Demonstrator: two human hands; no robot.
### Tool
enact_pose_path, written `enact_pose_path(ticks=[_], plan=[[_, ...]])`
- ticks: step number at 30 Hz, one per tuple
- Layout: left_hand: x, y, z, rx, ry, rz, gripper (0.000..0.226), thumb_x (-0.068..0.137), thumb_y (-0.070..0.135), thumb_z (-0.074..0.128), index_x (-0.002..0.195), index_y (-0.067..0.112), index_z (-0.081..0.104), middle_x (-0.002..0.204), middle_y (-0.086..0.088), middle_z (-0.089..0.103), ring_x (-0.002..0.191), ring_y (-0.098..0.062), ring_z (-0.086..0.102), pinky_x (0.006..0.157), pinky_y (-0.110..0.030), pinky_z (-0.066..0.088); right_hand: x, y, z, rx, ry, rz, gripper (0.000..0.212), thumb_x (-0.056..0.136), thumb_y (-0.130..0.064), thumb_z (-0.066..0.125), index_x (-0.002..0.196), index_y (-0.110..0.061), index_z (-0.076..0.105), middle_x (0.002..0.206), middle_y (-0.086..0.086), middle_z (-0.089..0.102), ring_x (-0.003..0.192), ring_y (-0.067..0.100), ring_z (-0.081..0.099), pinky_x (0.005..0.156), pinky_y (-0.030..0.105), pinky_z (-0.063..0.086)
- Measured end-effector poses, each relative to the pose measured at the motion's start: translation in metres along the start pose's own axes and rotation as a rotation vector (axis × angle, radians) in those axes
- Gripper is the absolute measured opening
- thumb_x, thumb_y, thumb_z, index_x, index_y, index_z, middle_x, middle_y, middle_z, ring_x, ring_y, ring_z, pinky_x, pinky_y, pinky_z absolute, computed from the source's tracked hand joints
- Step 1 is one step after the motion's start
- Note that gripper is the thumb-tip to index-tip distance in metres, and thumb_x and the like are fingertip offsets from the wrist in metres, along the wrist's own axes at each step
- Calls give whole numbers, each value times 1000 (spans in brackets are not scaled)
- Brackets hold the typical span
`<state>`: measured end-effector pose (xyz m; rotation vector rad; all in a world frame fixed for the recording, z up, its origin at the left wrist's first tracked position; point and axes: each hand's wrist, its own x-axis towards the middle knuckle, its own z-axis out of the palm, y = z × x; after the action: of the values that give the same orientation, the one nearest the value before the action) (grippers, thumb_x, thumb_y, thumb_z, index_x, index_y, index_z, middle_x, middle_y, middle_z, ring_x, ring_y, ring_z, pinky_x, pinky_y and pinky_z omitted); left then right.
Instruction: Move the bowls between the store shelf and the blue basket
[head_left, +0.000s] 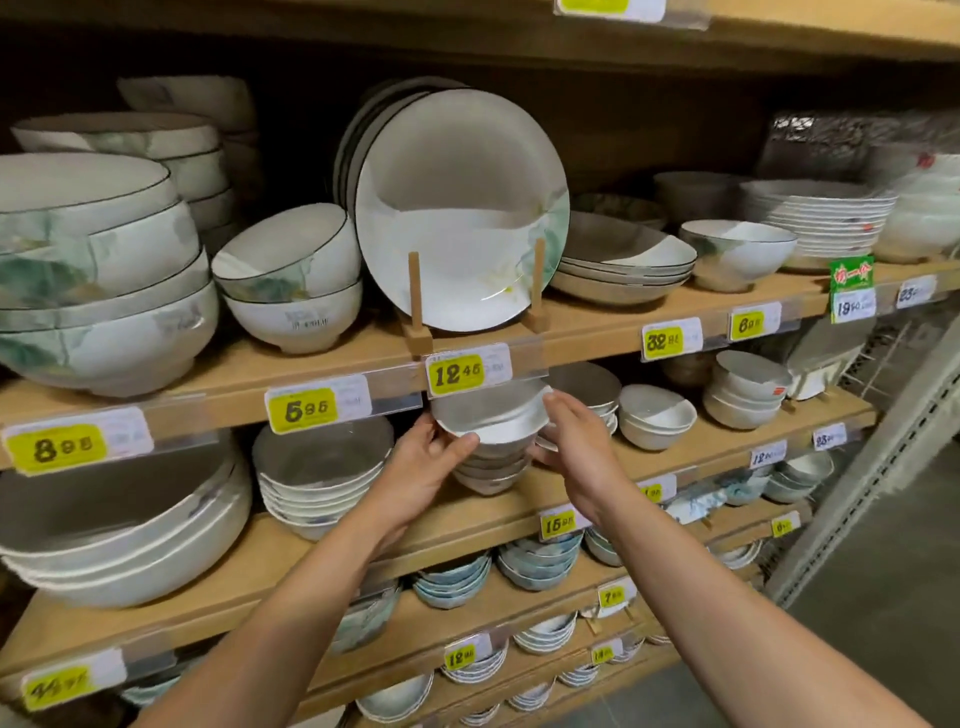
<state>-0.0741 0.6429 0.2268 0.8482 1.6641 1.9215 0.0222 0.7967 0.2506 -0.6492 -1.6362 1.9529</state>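
Left hand (421, 462) grips, right hand (576, 441) touches one bowl (493, 415) atop one stack (491, 470).

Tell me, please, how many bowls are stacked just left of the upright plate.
2: a tilted bowl on top, nested in a lower bowl that stands on the shelf. More may be hidden behind them.

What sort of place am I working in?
Most likely a shop's tableware aisle: wooden shelves carry stacked bowls, yellow price tags run along the shelf edges, and a large plate stands on a display rack. The left hand grips the top bowl of a stack; the right hand touches its rim.
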Motion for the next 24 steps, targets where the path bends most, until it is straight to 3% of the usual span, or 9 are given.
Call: enact_pose_path(ticks=[5,8,12,14,17,21,24], plan=[[19,-13,-7,101,68,-19,22,89,23,64,110,24,58,103,17,71,99,5,65,75,-6,48,22,11,0,-55,-72,-21,26,102,-27,41,95,-22,65,102,-4,72,95,9,64,80,28,53],[28,-22,-10,149,132,-26,23,88,32,66,110,29,62,105,16,71,93,5,66,65,-5,47,32,20,1,-167,-50,-97,24,101,-29,42,92,-17,61,91,-1,65,85,12,59,76,31,52],[38,-38,-14,231,207,-26,20,87,38,66,105,28,66,101,17,72,93,3,67,77,-10,47,42,30,-1,-483,23,-226,35,100,-39,42,74,-16,49,70,-1,50,74,19,49,69,36,35],[39,-45,-13,242,226,-36,19,88,39,65,104,29,64,89,26,71,84,10,65,67,-4,46,45,34,-3,-532,31,-259,37,100,-39,42,73,-13,49,68,1,51,75,23,51,67,37,34],[40,-56,-11,211,210,-51,20,90,35,63,109,29,62,95,24,69,82,11,65,59,-2,45,49,39,-3,-631,62,-301,39,100,-38,40,78,-8,53,79,11,60,82,31,56,69,38,37],[44,-61,-12,267,279,-23,13,91,32,63,103,29,64,92,27,66,80,14,63,63,2,42,55,48,-2,-731,73,-302,37,101,-40,36,77,-15,48,90,17,64,90,34,56,69,36,35],[47,-67,-14,283,271,-18,21,91,29,62,112,26,63,101,21,67,93,11,61,77,-2,43,57,55,-2,-705,57,-312,35,102,-38,35,74,-20,45,85,12,59,92,33,54,69,34,30]])
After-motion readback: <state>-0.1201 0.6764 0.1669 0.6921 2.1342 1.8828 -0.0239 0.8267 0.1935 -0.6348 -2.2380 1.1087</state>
